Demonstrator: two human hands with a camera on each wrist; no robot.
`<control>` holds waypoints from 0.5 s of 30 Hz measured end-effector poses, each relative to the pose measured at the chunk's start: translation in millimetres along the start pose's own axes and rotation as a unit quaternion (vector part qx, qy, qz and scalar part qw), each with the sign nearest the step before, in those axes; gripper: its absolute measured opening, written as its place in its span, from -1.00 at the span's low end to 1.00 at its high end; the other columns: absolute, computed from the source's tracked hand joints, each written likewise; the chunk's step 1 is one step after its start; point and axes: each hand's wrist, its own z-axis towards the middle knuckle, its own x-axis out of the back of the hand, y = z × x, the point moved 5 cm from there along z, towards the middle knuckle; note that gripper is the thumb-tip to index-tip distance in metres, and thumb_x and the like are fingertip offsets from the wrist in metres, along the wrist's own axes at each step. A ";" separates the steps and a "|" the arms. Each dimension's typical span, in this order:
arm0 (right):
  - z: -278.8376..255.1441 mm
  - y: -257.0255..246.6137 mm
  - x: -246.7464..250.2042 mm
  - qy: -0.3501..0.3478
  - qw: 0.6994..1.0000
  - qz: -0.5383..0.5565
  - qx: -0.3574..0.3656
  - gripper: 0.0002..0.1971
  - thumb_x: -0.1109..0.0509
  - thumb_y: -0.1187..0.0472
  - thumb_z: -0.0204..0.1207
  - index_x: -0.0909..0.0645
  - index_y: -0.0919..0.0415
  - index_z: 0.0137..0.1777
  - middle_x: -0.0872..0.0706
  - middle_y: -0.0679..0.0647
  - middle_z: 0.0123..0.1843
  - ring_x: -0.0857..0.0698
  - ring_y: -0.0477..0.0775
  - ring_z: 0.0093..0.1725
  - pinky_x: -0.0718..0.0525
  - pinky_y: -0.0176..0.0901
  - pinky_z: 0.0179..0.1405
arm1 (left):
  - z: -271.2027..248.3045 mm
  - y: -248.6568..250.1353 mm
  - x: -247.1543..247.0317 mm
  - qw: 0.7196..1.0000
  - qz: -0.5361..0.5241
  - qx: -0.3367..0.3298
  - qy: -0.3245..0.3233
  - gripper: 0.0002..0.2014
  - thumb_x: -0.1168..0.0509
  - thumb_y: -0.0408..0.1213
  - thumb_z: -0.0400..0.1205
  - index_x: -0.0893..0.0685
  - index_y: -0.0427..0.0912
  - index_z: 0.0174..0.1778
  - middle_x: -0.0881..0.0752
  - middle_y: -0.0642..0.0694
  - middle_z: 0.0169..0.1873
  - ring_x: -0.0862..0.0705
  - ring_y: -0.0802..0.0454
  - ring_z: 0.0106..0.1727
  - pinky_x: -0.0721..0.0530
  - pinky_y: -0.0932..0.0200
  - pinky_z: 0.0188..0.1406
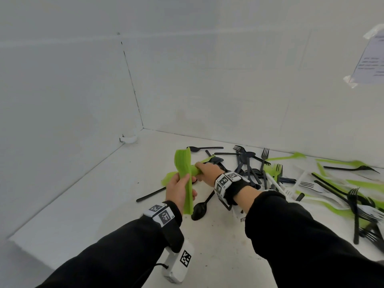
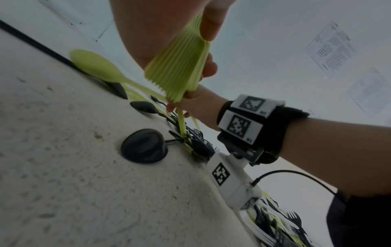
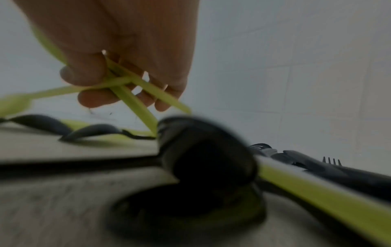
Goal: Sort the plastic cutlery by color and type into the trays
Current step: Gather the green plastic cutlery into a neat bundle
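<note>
My left hand (image 1: 176,190) grips a thick upright stack of green spoons (image 1: 185,169) by the handles, bowls up; the left wrist view shows the handle ends (image 2: 180,66) fanned under my fingers. Just right of the stack, my right hand (image 1: 205,169) pinches a few loose green spoon handles (image 3: 127,86), lifted off the white table (image 1: 93,194). One green spoon (image 2: 95,66) lies flat behind the stack. Black spoons (image 1: 199,208) lie under and between my hands.
A tangled pile of black, green and white forks and spoons (image 1: 311,183) covers the table's right side. White walls (image 1: 72,100) close in the left and back. A taped paper note (image 1: 369,59) hangs on the back wall.
</note>
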 end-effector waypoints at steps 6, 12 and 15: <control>-4.2 15.1 6.3 -0.042 0.997 0.058 -0.020 -0.84 -0.29 0.35 0.55 -0.54 0.27 0.11 -0.68 0.26 0.09 -0.63 0.16 -0.03 -0.64 -0.01 0.07 | -0.2 0.0 1.8 1.000 0.000 -0.006 0.003 -0.84 -0.12 -0.38 0.71 -0.56 -0.20 -0.15 -0.63 -0.11 -0.30 -0.46 0.03 -0.66 -0.43 0.22 -0.57; -9.4 30.2 19.9 0.007 0.993 0.107 -0.049 -0.77 -0.20 0.12 0.66 -0.48 0.23 0.19 -0.64 0.17 -0.08 -0.62 0.11 -0.30 -0.55 -0.19 -0.27 | 3.3 -2.5 7.9 1.000 0.000 -0.007 0.019 -0.85 -0.13 -0.37 0.70 -0.55 -0.21 -0.16 -0.63 -0.11 -0.27 -0.46 0.03 -0.66 -0.43 0.23 -0.60; -5.5 33.7 26.1 0.048 0.991 0.108 -0.056 -0.64 -0.22 0.08 0.65 -0.40 0.23 0.37 -0.64 0.32 0.03 -0.66 0.25 -0.12 -0.57 -0.08 -0.10 | 3.0 -2.7 10.4 1.000 -0.005 -0.006 0.026 -0.86 -0.13 -0.36 0.71 -0.55 -0.19 -0.14 -0.63 -0.11 -0.28 -0.46 0.02 -0.63 -0.44 0.22 -0.58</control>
